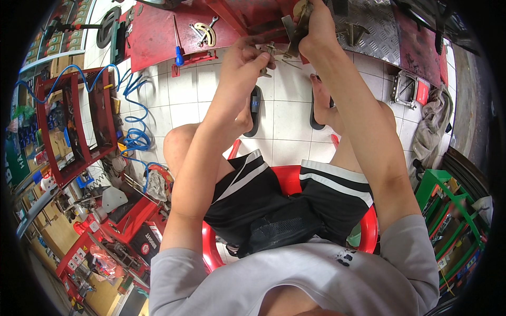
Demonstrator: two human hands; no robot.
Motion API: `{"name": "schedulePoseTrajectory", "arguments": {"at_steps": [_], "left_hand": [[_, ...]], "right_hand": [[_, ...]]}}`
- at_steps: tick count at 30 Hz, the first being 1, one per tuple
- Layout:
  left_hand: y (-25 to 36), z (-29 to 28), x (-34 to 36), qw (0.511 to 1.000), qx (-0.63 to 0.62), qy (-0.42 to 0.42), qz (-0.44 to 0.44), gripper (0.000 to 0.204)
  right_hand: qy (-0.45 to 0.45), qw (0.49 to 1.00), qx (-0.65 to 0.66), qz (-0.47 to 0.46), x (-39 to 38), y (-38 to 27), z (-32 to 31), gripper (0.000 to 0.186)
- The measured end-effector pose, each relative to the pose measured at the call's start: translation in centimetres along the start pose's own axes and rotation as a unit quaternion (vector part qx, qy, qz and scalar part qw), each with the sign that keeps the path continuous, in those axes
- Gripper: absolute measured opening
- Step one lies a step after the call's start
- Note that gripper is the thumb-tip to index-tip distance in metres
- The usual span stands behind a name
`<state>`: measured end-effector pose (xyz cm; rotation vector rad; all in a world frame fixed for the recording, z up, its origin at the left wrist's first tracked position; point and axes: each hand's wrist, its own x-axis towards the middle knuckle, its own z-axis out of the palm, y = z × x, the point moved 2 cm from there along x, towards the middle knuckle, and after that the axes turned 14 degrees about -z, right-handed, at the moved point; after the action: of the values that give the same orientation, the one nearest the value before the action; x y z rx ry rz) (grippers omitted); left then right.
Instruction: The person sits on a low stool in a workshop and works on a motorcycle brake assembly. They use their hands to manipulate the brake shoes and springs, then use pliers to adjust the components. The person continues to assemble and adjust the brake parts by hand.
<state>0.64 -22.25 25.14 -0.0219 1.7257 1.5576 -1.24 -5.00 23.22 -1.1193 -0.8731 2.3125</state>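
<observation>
I sit on a red plastic chair (287, 181) with both arms stretched out in front of me. My left hand (247, 58) pinches a small metal part (270, 50) between its fingertips. My right hand (315, 29) is closed around a dark, flat metal piece (295, 29) held upright, close beside the small part. The two hands work almost touching, above the white tiled floor and near the edge of a red machine body (158, 37). What lies under my right hand is hidden.
A blue-handled screwdriver (178, 52) and a curved brass-coloured plate (206, 32) lie on the red machine. A red tool cart (79, 121) with a coiled blue air hose (134, 131) stands at left. A grey rag (432, 124) and a green rack (448, 210) are at right.
</observation>
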Motion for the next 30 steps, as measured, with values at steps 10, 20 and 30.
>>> {"name": "schedulePoseTrajectory", "arguments": {"at_steps": [10,20,30], "left_hand": [[-0.2,0.3,-0.2,0.998,0.031,0.037,0.046,0.041],[-0.1,0.5,-0.1,0.998,0.051,0.041,0.027,0.039],[0.2,0.8,-0.3,0.999,0.021,0.016,0.017,0.041]], "right_hand": [[0.006,1.000,-0.011,0.015,-1.1,-0.5,0.4,0.023],[0.000,1.000,0.006,-0.004,-0.1,-0.1,-0.1,0.025],[-0.020,1.000,0.014,-0.014,0.0,0.0,0.0,0.021]]}}
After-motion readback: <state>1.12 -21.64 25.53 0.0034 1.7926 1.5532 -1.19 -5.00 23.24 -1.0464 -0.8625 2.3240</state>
